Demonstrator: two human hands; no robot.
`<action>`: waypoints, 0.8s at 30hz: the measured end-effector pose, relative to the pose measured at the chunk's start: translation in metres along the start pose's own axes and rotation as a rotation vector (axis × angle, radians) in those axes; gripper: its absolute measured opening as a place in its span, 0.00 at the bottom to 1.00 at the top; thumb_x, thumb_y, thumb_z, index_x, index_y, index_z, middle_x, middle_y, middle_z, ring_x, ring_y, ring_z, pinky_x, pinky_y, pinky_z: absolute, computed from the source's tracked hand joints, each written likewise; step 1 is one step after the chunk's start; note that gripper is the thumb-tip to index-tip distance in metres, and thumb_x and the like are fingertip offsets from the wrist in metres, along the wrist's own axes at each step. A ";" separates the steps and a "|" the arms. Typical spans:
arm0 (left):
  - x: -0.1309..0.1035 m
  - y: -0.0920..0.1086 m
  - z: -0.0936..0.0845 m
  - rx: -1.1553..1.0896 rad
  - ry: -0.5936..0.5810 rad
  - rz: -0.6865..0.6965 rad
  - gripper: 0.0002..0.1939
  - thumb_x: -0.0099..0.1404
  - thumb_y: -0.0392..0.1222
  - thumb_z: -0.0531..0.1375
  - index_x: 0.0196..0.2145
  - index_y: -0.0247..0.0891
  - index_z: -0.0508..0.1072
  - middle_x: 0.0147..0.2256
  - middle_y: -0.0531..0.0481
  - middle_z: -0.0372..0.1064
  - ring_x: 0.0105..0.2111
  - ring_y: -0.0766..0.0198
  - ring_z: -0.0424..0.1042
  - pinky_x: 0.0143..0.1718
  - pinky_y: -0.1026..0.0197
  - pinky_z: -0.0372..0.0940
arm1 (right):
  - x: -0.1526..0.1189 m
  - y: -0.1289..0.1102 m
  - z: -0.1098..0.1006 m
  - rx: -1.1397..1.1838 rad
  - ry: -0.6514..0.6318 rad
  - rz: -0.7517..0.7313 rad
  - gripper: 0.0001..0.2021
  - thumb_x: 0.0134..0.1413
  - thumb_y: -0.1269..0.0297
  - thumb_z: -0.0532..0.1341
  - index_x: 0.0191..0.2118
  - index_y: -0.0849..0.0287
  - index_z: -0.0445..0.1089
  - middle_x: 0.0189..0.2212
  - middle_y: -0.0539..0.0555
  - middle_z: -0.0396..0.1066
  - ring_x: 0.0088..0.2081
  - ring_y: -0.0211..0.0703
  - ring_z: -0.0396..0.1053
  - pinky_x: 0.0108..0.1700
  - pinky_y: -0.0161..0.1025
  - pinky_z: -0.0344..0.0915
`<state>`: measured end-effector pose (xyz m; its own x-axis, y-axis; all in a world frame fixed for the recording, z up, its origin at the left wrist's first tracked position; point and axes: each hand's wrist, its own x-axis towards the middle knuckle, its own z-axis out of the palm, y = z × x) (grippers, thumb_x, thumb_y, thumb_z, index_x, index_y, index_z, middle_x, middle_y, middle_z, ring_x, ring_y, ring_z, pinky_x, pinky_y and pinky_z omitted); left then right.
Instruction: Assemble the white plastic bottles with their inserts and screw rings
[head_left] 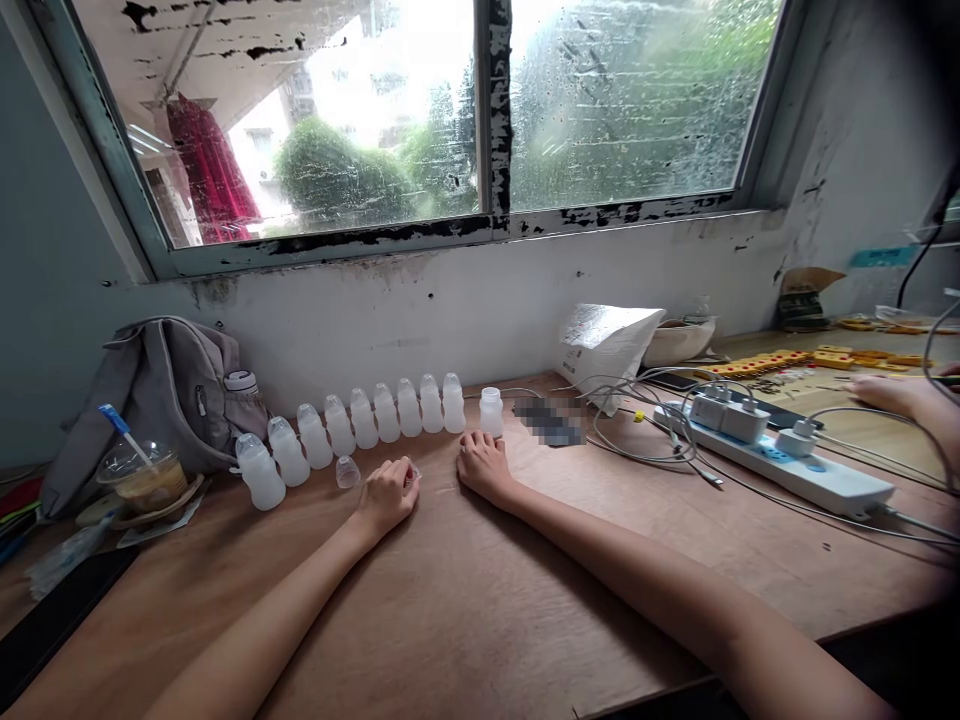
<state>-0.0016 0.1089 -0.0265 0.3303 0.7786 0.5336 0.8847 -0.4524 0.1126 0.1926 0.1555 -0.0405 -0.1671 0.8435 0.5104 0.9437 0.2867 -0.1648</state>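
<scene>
In the head view, my left hand (386, 497) rests on the wooden table with curled fingers closed on a small clear plastic piece (415, 471), mostly hidden. Beside it, a loose clear dome cap (347, 472) stands on the table. My right hand (484, 465) lies palm down with bent fingers, right in front of an upright, uncapped white plastic bottle (491, 410). Its fingertips are at the bottle's base; whether they touch it is unclear. A curved row of frosted baby bottles (363, 418) with clear dome caps stands behind my left hand.
A grey backpack (172, 400) and an iced drink cup (146, 475) stand at left. Along the right lie tangled cables (637, 440), a power strip (780, 465) and a white pouch (606, 350). Another person's hand (892, 393) is at far right, near yellow parts (765, 365).
</scene>
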 end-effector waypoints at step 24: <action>0.000 -0.007 0.007 -0.098 -0.092 0.047 0.12 0.63 0.42 0.49 0.39 0.38 0.68 0.39 0.47 0.67 0.42 0.58 0.63 0.41 0.57 0.60 | 0.108 0.004 -0.038 0.030 0.151 0.012 0.24 0.47 0.66 0.56 0.53 0.62 0.54 0.55 0.64 0.52 0.57 0.58 0.44 0.54 0.53 0.40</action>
<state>-0.0058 0.1149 -0.0333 0.4032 0.7901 0.4617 0.8326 -0.5261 0.1731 0.1894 0.2304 0.0459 -0.1086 0.7701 0.6286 0.9361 0.2920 -0.1960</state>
